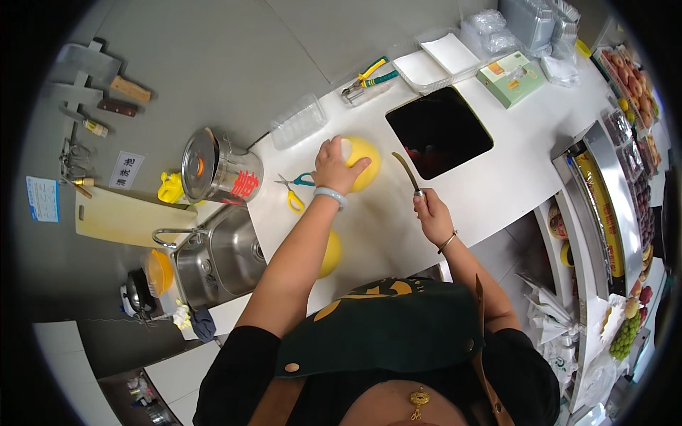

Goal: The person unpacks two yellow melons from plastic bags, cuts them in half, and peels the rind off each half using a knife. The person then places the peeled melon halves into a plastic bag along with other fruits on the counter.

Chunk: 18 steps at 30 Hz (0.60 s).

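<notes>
My left hand (337, 166) grips a large round yellow fruit (368, 178), probably a melon, on the white counter (469, 128). A pale patch, apparently a bare or cut end, shows beside my fingers. In my right hand (434, 215) is a small knife (407, 169) with a curved blade, held apart from the fruit and pointing away from me. A second yellow fruit (331, 254) lies nearer me, partly hidden behind my left forearm. Scissors (290, 190) with one teal and one yellow handle rest left of my left hand.
A square dark opening (439, 133) is set in the counter. Behind lie yellow-and-teal pliers (371, 79), clear trays (426, 66) and a green tissue box (511, 80). To the left are a lidded clear container (224, 170) and a steel sink (229, 261); knives (117, 106) hang on the wall.
</notes>
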Each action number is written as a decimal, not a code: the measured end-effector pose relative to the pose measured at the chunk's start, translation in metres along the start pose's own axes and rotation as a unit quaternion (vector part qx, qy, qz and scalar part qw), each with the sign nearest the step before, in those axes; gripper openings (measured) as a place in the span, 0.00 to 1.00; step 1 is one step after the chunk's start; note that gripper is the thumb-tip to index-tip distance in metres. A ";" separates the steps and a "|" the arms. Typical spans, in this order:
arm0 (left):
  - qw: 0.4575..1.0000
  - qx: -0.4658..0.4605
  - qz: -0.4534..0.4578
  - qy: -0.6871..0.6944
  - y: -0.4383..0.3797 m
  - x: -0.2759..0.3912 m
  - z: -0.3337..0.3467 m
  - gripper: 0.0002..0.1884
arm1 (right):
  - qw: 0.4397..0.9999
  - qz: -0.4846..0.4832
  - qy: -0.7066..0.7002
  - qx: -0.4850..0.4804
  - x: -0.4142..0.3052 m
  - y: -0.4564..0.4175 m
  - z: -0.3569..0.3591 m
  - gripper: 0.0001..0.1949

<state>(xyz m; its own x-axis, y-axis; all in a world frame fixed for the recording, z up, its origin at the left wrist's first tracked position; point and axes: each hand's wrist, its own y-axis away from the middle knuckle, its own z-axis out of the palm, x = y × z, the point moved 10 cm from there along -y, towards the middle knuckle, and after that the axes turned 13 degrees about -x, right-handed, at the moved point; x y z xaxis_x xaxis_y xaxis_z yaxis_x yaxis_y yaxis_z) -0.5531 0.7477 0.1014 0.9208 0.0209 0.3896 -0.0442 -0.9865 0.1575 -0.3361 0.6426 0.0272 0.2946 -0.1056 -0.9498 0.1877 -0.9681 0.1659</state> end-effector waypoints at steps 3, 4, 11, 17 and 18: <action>0.997 -0.071 -0.024 0.004 -0.003 -0.006 0.006 0.48 | 1.000 0.017 -0.004 -0.002 0.007 0.013 -0.006 0.14; 0.997 -0.079 -0.016 0.014 -0.004 -0.017 0.007 0.49 | 1.000 0.020 -0.008 -0.006 0.008 0.017 -0.006 0.14; 0.937 -0.217 -0.065 0.265 0.093 -0.169 -0.014 0.48 | 0.992 0.038 -0.067 -0.096 0.017 0.051 0.010 0.15; 0.788 -0.233 -0.202 0.532 0.242 -0.218 0.055 0.55 | 0.963 0.052 -0.124 -0.233 0.017 0.067 0.076 0.14; 0.764 -0.218 -0.183 0.579 0.245 -0.207 0.069 0.56 | 0.954 0.057 -0.112 -0.271 0.011 0.066 0.091 0.14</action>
<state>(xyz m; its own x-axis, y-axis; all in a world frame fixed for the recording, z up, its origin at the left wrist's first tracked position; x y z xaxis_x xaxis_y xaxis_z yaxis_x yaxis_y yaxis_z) -0.7281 0.4909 -0.0037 -0.0458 0.6609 0.7491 -0.2239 -0.7376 0.6371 -0.4059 0.5568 0.0034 0.1450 -0.3077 -0.9404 0.6419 -0.6941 0.3260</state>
